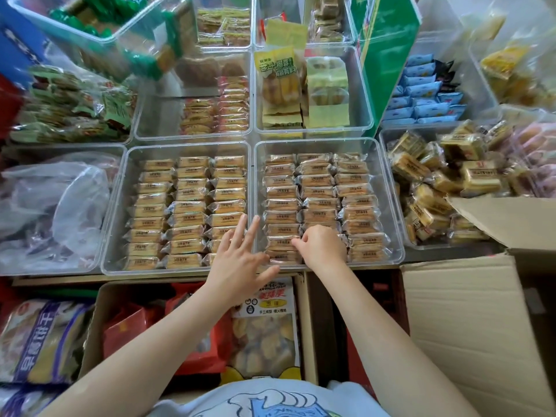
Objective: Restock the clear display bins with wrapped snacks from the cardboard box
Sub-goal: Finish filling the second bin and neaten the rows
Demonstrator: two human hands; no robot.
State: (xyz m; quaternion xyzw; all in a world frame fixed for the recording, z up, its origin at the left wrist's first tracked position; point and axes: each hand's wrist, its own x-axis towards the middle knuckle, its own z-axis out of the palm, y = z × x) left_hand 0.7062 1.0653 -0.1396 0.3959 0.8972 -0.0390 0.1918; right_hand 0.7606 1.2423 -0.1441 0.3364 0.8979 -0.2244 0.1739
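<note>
Two clear display bins stand side by side, the left bin and the right bin, both filled with neat rows of golden wrapped snacks. My left hand hovers flat with spread fingers over the near rims where the two bins meet. My right hand has its fingers curled down onto the wrapped snacks in the near middle column of the right bin; whether it pinches one I cannot tell. An open cardboard box stands at the lower right, its inside hidden.
Further clear bins of green, yellow and blue wrapped snacks fill the back rows. A bin of loosely piled golden packets sits right. A crumpled plastic bag lies left. Below, a carton holds red and yellow bags.
</note>
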